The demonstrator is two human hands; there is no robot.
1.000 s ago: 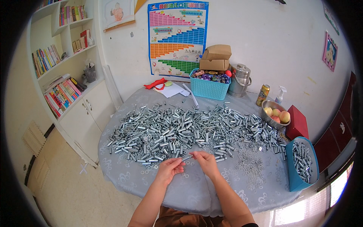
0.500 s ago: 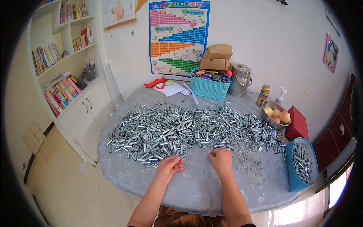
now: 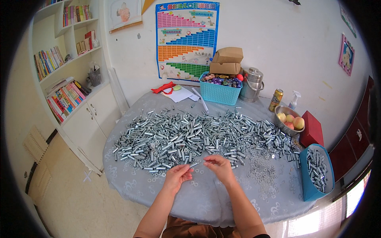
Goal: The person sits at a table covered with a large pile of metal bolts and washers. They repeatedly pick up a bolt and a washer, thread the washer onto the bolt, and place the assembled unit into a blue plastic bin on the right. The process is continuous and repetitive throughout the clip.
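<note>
My left hand (image 3: 177,177) is closed in a pinch on a thin silvery bolt (image 3: 193,164), which sticks out toward the right above the table's front part. To its right, my right hand (image 3: 220,169) has thumb and fingertips pinched together close to the bolt's free end. Whatever those fingertips hold is too small to make out. Just beyond both hands spreads a wide heap of metal sleeves and bolts (image 3: 186,135). A patch of loose flat washers (image 3: 262,174) lies to the right of my right hand.
A blue bin (image 3: 304,178) of metal sleeves stands at the right edge. Behind the heap are a turquoise basket (image 3: 220,94), a steel pot (image 3: 251,85), a drink can (image 3: 276,100), a bowl (image 3: 282,126) of peaches and a red box (image 3: 311,129). Papers (image 3: 178,94) lie at the back.
My right hand has moved left from beside the heap's front edge to the bolt's end. My left hand holds the bolt in about the same spot.
</note>
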